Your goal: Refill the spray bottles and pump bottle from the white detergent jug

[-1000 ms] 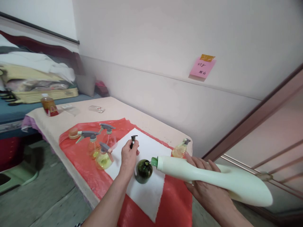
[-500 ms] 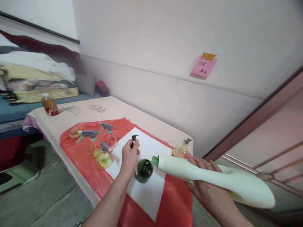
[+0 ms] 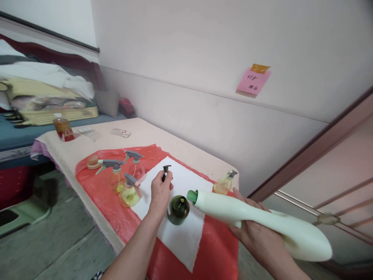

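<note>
Dark green bottle (image 3: 178,213) stands upright on white paper (image 3: 181,247) over a red sheet (image 3: 223,237), its opening facing up, left hand (image 3: 160,190) just off its 11 o'clock, clenched round a black pump (image 3: 167,168) with the head poking out on top. Right hand (image 3: 259,237) has a firm grasp on a pale jug (image 3: 224,208) at 3 o'clock, green spout (image 3: 192,196) aimed toward 10 and sitting just beside the bottle's opening, gap visible. From the bottle, 3 spray bottles (image 3: 128,194) cluster at 10 o'clock, 1 sprayer (image 3: 223,185) at 2, near the table's (image 3: 140,130) corner.
</note>
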{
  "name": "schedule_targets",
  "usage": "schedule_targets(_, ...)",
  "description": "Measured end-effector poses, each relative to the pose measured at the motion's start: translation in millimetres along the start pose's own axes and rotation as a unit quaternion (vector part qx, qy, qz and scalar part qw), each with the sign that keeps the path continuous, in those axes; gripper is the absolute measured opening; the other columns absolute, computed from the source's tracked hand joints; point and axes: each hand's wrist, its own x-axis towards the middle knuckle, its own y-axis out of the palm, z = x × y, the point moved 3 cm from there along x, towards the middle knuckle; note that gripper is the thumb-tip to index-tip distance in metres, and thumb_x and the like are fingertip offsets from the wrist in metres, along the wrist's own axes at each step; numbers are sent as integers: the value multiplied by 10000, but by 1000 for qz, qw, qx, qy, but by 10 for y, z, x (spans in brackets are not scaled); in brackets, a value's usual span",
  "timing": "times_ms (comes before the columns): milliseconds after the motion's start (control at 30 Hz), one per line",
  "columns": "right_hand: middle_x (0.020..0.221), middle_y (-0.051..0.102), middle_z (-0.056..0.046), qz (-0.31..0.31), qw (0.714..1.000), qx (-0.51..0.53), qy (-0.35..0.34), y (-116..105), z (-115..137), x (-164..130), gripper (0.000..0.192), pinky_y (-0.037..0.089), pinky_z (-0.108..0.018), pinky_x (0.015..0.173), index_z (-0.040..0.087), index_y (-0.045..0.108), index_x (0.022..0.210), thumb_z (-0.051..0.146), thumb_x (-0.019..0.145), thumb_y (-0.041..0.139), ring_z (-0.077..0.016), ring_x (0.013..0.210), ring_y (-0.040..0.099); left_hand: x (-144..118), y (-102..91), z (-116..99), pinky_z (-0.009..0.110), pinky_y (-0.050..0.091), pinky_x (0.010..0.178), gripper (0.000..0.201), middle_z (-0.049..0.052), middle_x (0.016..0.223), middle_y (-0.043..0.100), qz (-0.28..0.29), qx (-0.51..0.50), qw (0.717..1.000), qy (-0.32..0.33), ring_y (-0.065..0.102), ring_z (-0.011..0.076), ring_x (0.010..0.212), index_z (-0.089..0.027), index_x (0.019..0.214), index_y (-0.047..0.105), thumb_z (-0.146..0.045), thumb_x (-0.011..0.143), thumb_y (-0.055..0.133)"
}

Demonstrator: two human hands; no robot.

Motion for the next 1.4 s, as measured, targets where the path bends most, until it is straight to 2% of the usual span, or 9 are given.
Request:
schedule_targets(100, 1266, 643, -153, 58, 975, 146, 156, 70, -75, 7, 766, 463, -549, 946, 213, 504, 1413, 493, 723, 686, -392, 1134, 594, -1, -3, -19, 234, 391, 543, 293, -36, 671, 566, -1, -1, 1000, -1, 529, 102, 533, -206, 731, 562, -472, 852, 588)
schedule_targets(167, 1005, 737, -125, 98, 913, 264, 295, 126, -113, 27, 572, 503, -507, 855, 201, 716, 1083, 460, 577, 781, -389, 973, 661, -2, -3, -27, 232, 389, 537, 291, -40, 657, 553, -1, -3, 1000, -2, 526, 102, 529, -206, 730, 560, -469, 853, 585)
schedule_targets(267, 682, 720, -73, 98, 827, 366, 415, 222, -107, 110, 343, 521, -454, 728, 215, 692, 700, 412, 464, 845, -352, 752, 681, 0, 2, -24, 230, 383, 535, 298, -38, 668, 557, -3, -5, 1000, -4, 522, 97, 527, -205, 719, 547, -468, 855, 581)
schedule_targets(467, 1078, 759, -125, -4, 713, 567, 414, 689, 199, 434, 601, 585, -417, 795, 153, 662, 1094, 548, 649, 748, -311, 941, 721, 12, 22, 5, 240, 388, 569, 298, -25, 719, 608, 3, -4, 1000, 0, 525, 97, 544, -205, 731, 552, -475, 853, 586)
schedule_targets(600, 1138, 739, -140, -53, 656, 641, 394, 1161, 437, 690, 683, 589, -419, 842, 123, 586, 1240, 513, 702, 742, -291, 978, 716, 17, 24, -1, 243, 387, 579, 302, -25, 687, 607, 4, -1, 1000, 2, 525, 105, 550, -205, 723, 565, -478, 850, 594)
schedule_targets(800, 1267, 652, -118, -65, 681, 606, 406, 1604, 452, 744, 541, 493, -515, 998, 166, 550, 1297, 469, 863, 664, -251, 1122, 641, 36, 11, -6, 243, 388, 571, 307, -32, 622, 579, -1, -4, 1000, 6, 519, 115, 548, -203, 728, 592, -486, 847, 613)
schedule_targets(1033, 1621, 270, -146, 3, 730, 549, 406, 1579, 646, -6, 757, 245, -535, 1197, 209, 306, 1511, 608, 896, 495, -309, 1489, 255, 7, 15, -46, 235, 418, 624, 306, -10, 794, 645, -17, -54, 998, 30, 556, 96, 616, -200, 888, 628, -504, 878, 599)
schedule_targets(1200, 1548, 404, -177, 49, 746, 577, 329, 1663, 1024, -401, 851, 335, -522, 1161, 177, 370, 1466, 529, 760, 688, -337, 1425, 382, -67, 96, -21, 267, 479, 729, 293, 6, 945, 656, 8, -160, 985, 68, 644, 123, 744, -227, 1038, 594, -468, 875, 628)
schedule_targets(1400, 1519, 438, -172, 74, 760, 585, 273, 1785, 1202, -257, 1003, 295, -505, 1176, 166, 338, 1474, 242, 578, 784, -321, 1427, 377, -128, 237, 53, 289, 497, 799, 269, 16, 969, 650, 53, -116, 989, 78, 657, 139, 794, -227, 1023, 594, -442, 869, 647)
